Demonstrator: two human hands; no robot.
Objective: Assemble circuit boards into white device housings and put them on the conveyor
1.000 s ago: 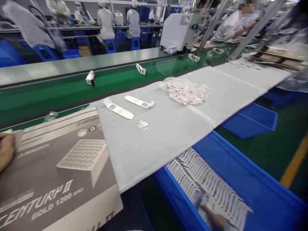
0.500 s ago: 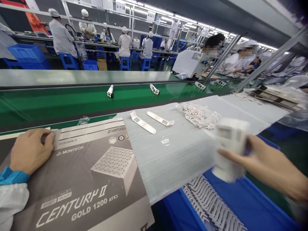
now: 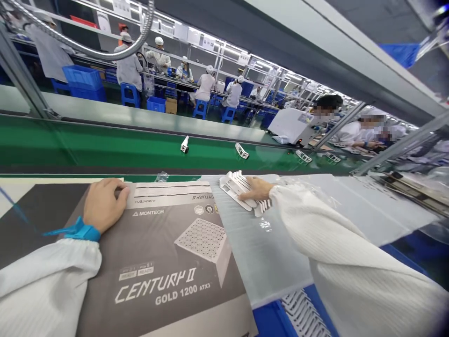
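Observation:
My left hand (image 3: 104,202) rests curled on the far edge of a grey cardboard box panel (image 3: 154,252) printed "CENTURY II GOLD 1200"; whether anything is under its fingers is hidden. My right hand (image 3: 257,188) lies on a fanned stack of white plastic parts (image 3: 235,186), pressing them down onto the white foam sheet (image 3: 259,243) at the bench's far edge. Both arms wear white sleeves, and a blue band circles the left wrist.
A green conveyor belt (image 3: 105,147) runs behind the bench carrying separate white parts (image 3: 184,144). A blue bin with rows of white parts (image 3: 301,313) sits below the bench edge. A clear bag (image 3: 305,185) lies right of my hand. Workers in white sit at far lines.
My right hand brought a stack of white parts up from the blue bin and set it on the foam sheet. The view tilted up. My left hand stayed on the box.

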